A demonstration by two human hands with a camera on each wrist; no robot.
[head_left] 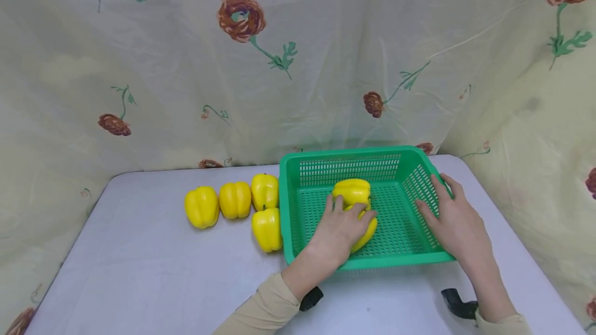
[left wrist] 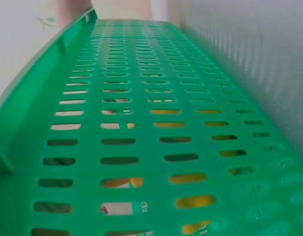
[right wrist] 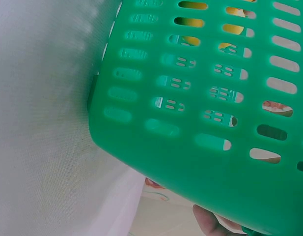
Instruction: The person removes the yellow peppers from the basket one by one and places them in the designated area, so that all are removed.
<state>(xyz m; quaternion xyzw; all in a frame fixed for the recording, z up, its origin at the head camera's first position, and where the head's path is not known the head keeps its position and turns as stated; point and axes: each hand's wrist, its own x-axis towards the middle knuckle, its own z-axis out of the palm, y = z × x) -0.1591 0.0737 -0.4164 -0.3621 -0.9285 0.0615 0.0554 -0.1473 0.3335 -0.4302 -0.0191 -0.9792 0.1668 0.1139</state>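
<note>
Nearest the wrist cameras, the green basket (head_left: 396, 261), lower right of centre, holds two yellow peppers (head_left: 351, 189), the left hand (head_left: 336, 229) over them, grip impossible to tell, the right hand (head_left: 458, 221) clamped on its rim, four other peppers (head_left: 202, 207) left of centre on the counter (head_left: 139, 257): apparently partway.

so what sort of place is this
Probably a makeshift, screened-off workspace: a flowered curtain hangs behind a pale table, with a basket and yellow peppers on it.
</note>
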